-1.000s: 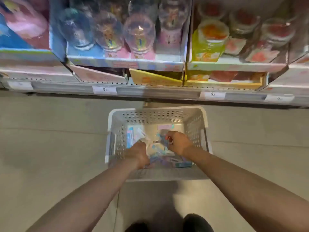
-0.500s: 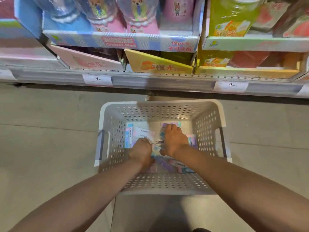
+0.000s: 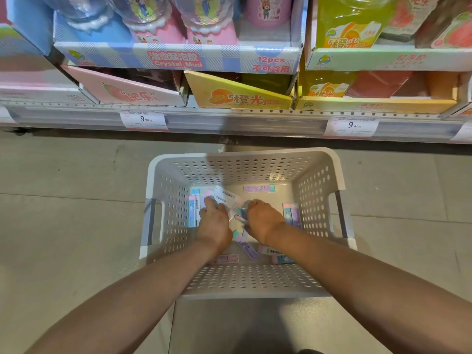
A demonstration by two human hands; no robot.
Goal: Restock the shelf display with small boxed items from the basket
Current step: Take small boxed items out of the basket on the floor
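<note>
**Still gathering boxes in the basket; nothing shelved in this grab yet**

The small pastel pink, blue and lilac cardboard boxes (image 3: 247,247) lie scattered flat on the floor of the white perforated plastic basket (image 3: 245,279), which sits on the grey tiled floor (image 3: 63,226) below the shelf. More boxes rest at 9 o'clock and 3 o'clock against the basket walls, one at 12 o'clock by the far wall, and several at 6 o'clock near the wrists.

Both hands are down inside. The left hand (image 3: 214,223) is curled around a white-faced box with a barcode (image 3: 224,196), which sticks out past its fingers toward 12 o'clock. The right hand (image 3: 263,221) is closed over something between the two hands; what exactly it holds cannot be told.

By my reading, the task is at the pick-up stage: many boxes remain, and carrying them up to the metal shelf with price tags (image 3: 229,118) at 12 o'clock is all still ahead. Where on the display they belong is not visible.
</note>
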